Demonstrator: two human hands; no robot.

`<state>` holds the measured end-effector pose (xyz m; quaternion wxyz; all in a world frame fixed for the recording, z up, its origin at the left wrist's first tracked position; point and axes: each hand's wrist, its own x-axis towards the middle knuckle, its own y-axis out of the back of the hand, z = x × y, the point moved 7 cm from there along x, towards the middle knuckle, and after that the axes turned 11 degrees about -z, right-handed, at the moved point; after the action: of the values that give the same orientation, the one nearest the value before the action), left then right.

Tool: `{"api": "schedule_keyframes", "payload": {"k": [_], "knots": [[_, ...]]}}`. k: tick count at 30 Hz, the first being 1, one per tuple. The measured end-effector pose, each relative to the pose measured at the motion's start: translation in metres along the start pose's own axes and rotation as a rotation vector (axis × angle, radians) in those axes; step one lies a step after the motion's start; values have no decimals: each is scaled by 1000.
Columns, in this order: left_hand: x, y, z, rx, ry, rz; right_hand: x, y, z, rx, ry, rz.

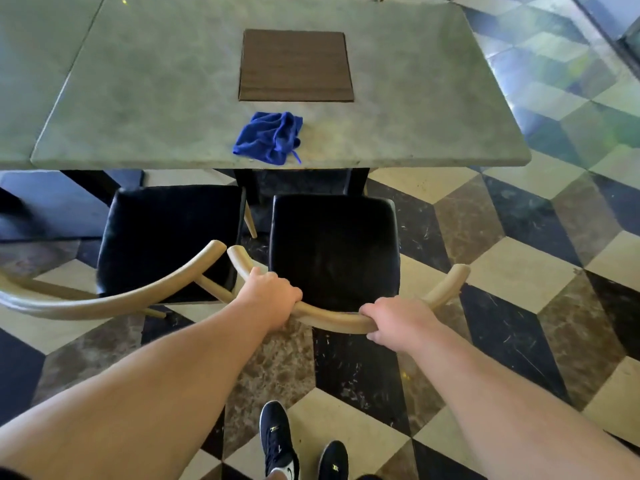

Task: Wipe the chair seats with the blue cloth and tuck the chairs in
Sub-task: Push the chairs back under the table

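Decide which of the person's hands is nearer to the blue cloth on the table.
Left. The left hand grips the chair backrest almost straight below the blue cloth; the right hand grips the same rail lower and further right.

A grey stone-look table (433, 109) fills the upper part of the view. A dark brown square mat (296, 65) lies flat on the table, near its middle. A second table (38, 64) of the same finish butts against the table's left edge. Under the table stands a dark pedestal base (301, 183). Below and to the right of the table spreads a floor (519, 278) of cream, brown and black diamond tiles.
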<state>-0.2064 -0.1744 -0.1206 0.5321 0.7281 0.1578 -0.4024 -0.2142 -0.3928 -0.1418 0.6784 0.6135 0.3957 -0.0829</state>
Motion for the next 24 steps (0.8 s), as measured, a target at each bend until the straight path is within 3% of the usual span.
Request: {"api": "schedule_keyframes", "payload": {"k": [6,13,19,22,24], "knots": [[28,30,-18,4,-19,26,35,34,22,-33,4,-46],[29,29,-29,-216,-95,123,38,42,29,-46,-76,-279],[-14,-26,-145,-354,188,216,71,73,-64,58,84,-234],[-23,-66,-202,-477,343,107,101,93,-114,147,115,-146],[-18,-88,-213,-534,307,-25,115,100,-138,192,85,-95]]}}
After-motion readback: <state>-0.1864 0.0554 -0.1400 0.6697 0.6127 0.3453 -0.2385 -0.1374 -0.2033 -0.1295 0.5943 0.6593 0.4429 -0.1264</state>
